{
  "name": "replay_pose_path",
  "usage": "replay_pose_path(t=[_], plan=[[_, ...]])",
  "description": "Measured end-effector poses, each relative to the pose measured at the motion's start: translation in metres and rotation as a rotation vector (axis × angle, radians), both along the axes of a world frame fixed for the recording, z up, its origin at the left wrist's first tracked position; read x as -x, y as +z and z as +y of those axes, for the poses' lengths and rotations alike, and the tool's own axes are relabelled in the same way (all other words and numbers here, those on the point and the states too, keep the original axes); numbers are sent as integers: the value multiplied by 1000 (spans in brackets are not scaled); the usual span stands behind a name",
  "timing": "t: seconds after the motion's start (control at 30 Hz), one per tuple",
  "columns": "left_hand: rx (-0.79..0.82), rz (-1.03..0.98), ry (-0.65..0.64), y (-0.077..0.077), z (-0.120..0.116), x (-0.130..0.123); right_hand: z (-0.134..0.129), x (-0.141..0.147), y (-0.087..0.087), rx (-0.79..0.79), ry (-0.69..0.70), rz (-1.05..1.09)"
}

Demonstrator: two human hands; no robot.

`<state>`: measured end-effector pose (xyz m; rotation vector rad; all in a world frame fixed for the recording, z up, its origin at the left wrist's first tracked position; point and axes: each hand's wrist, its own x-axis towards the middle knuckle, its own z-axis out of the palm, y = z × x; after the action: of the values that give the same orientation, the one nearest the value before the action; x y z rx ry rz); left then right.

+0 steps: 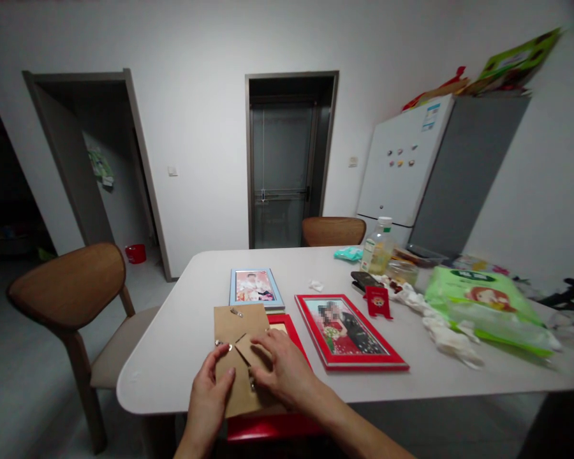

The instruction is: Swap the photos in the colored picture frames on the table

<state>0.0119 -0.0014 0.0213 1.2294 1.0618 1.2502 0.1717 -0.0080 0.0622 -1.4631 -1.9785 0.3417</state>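
A brown picture frame backing board (242, 398) lies over a red picture frame (270, 428) near the table's front edge. Metal clips and a hanger (236, 312) show on the board, and a stand flap (247, 349) sits at its middle. My left hand (208, 398) holds the board's left edge, thumb on its face and index finger by a clip. With curled fingers, my right hand (287, 373) grips at the right part of the board, beside the flap. The right fingers hide part of the flap and a clip.
A blue-framed photo (256, 290) lies behind the board, a red-framed photo (349, 335) to its right. Farther right are a red card stand (377, 301), a dark phone-like object (366, 280), a bottle (377, 245), crumpled tissues (452, 335) and a green pack (483, 296). Chairs (71, 287) stand around.
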Motion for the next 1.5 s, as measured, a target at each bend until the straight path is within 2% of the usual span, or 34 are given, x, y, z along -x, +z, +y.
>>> replay_pose_path(t=[0.07,0.13,0.27,0.37,0.43,0.53,0.6,0.67,0.77,0.87,0.93,1.0,1.1,1.17,1.23,1.3,1.37,1.43,1.5], plan=[[94,-136,7,2,5,15,3,-4,-3,-10,13,27],[178,-196,20,5,10,34,7,-16,-9,12,-48,-7],[268,-128,78,10,22,71,16,-47,-28,126,-250,-223],[251,28,116,7,33,89,21,-57,-40,195,-307,-314],[177,169,135,3,41,98,24,-59,-45,222,-325,-321],[5,464,174,-2,54,109,30,-59,-45,226,-337,-246],[-98,690,223,-4,58,111,32,-61,-42,204,-349,-114],[-191,845,299,-4,55,103,32,-62,-38,242,-349,118],[-293,809,316,1,34,67,25,-59,-27,417,-266,602],[-369,696,85,9,0,12,15,-52,-13,477,-140,982],[-469,698,-108,13,-19,-24,10,-46,-5,474,-76,1076],[-541,727,-178,16,-29,-50,7,-43,0,462,-27,1092],[-707,762,-177,20,-30,-64,10,-45,-2,412,-21,1072],[-810,742,-133,26,-26,-58,15,-49,-8,392,-54,1024],[-814,684,-15,33,-20,-45,21,-55,-14,390,-116,905],[-717,612,149,38,-14,-26,27,-61,-20,367,-200,681],[-564,547,284,37,-8,-4,31,-66,-26,326,-277,400],[-414,483,366,27,-4,15,34,-68,-32,271,-329,155],[-301,408,396,10,-3,31,36,-69,-39,222,-356,-3]])
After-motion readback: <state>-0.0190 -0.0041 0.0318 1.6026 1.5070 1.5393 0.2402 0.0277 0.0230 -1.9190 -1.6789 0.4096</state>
